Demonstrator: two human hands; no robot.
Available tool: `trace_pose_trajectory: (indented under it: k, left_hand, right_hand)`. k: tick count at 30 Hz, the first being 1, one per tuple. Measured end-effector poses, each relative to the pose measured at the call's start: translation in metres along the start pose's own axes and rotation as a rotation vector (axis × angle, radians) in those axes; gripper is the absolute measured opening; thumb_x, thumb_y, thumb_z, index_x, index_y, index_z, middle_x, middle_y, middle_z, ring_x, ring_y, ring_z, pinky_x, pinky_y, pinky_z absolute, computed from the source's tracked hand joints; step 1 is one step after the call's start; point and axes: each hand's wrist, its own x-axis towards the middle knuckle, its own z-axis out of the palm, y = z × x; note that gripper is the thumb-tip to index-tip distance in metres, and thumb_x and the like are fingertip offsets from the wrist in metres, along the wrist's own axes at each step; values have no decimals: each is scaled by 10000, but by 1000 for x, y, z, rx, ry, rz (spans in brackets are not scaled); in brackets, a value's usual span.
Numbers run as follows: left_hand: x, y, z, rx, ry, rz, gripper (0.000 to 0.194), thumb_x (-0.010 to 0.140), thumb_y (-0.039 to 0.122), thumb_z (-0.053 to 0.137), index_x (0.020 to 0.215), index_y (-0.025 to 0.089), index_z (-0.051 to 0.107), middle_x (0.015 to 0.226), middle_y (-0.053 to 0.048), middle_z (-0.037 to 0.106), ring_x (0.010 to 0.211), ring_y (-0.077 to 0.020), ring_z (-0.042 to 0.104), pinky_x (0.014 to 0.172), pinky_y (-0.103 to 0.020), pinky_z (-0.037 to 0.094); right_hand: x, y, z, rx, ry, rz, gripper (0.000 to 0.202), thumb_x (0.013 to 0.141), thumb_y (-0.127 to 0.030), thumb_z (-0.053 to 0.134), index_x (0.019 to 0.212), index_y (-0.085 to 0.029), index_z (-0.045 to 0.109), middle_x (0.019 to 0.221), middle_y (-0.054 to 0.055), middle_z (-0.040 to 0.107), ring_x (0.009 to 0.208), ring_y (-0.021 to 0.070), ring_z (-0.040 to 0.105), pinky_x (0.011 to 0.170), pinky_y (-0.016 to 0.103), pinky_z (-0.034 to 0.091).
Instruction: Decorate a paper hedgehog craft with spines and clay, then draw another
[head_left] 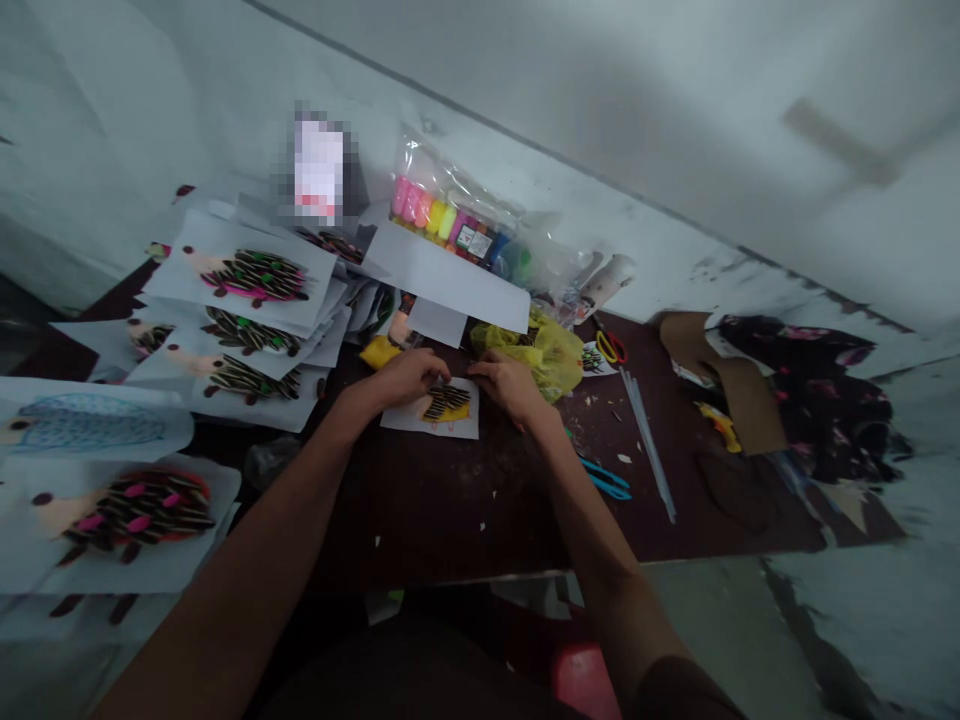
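At the frame's centre, the left hand (pixel 412 376) and right hand (pixel 511 384) flank a white rectangular paper card (pixel 446 408). Whether either grasps anything is unclear.

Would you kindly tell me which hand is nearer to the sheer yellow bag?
Right: the right hand is beside the sheer yellow bag; the left hand is farther left, by the card.
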Motion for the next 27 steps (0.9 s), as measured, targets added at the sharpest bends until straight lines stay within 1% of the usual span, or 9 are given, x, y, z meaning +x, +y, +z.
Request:
trace_pose_trajectory:
  k: [2,4,10,13,16,19,23,25,27]
  left_hand:
    - [0,-1,1,-2,7,5,355,858,65,489,1026,176,781,1009,-92,713,877,-181,648,793,-283,474]
    - [0,-2,2,-1,19,14,357,851,57,490,1017,181,781,998,-83,713,873,-173,649,789,-273,476]
    - [0,-4,4,-4,34,14,353,841,65,492,1004,180,783,983,-80,711,871,-176,644,792,-278,483]
    - [1,-4,4,-15,29,1,362,845,64,483,1009,180,784,1005,-89,707,880,-183,646,813,-294,486]
    - [1,-3,4,-15,44,-2,353,849,67,487,1003,179,783,1016,-90,709,898,-191,649,828,-298,488]
    - [1,-4,5,-13,44,6,349,847,61,497,1009,180,781,1017,-85,712,917,-190,650,823,-283,488]
    - [1,-4,5,0,45,3,336,859,73,508,1012,189,783,992,-76,718,896,-182,647,801,-271,487]
    - [1,-4,5,12,50,6,326,876,92,506,1013,193,785,994,-77,721,888,-183,645,800,-275,489]
    - [1,-4,5,21,48,15,323,882,101,506,1015,197,785,1001,-75,724,895,-183,644,814,-276,491]
  right_hand:
    - [-1,0,0,34,-1,-37,254,999,-197,532,1113,-209,758,1163,83,677,986,185,638,824,254,434]
    - [0,0,-1,46,-10,-42,239,995,-190,535,1077,-196,759,1136,85,675,960,179,634,816,252,431]
    - [4,-1,-1,7,-31,30,175,964,-169,562,1044,-163,717,1101,90,674,928,185,623,808,260,434]
    - [2,-2,-1,-6,-8,76,174,961,-165,543,1040,-153,697,1074,104,686,929,202,620,811,277,438]
    - [-5,-2,-2,-8,62,163,191,955,-164,520,1045,-154,689,1007,110,707,914,227,618,807,302,439]
    - [-16,-2,-1,46,179,216,193,932,-171,526,1038,-162,687,963,103,710,882,237,615,792,315,443]
    - [-37,-9,7,208,314,178,199,922,-178,517,1011,-186,695,947,75,705,841,213,624,765,301,459]
    - [-47,-15,15,282,343,178,195,929,-196,524,998,-196,706,935,65,706,819,200,641,756,295,473]
    - [-55,-20,23,334,365,170,170,928,-214,555,974,-204,719,955,70,716,882,209,675,785,301,495]
